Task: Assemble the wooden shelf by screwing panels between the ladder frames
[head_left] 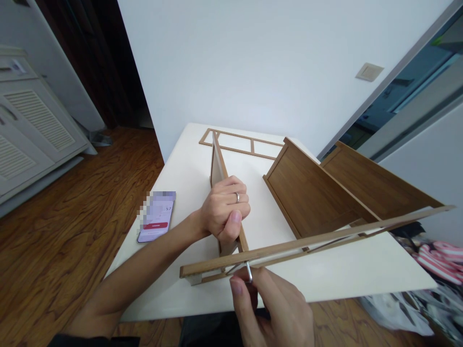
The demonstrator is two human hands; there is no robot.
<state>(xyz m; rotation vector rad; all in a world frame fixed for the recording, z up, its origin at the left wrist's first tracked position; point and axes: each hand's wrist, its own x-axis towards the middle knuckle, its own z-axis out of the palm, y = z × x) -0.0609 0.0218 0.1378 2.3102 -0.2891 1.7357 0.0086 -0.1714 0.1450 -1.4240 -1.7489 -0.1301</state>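
Note:
My left hand (228, 205), with a ring on one finger, is wrapped round the top edge of an upright wooden shelf panel (219, 159). That panel meets a long wooden side frame (289, 243) running along the near part of the table. In my right hand (275, 306), thumb and fingers pinch a bent metal hex key (249, 272) at the frame's outer face, close to the panel's end. Whether its tip sits in a screw is hidden. Farther right, a brown wooden panel (311, 193) and another brown panel (376, 185) stand against the same frame.
A white table (188, 178) carries everything. On its left lies a lit phone (157, 217); at the back lies a second wooden frame (252, 146). A white wall (253, 62) rises behind. Plastic bags (394, 308) and striped cloth (441, 260) are beyond the right edge.

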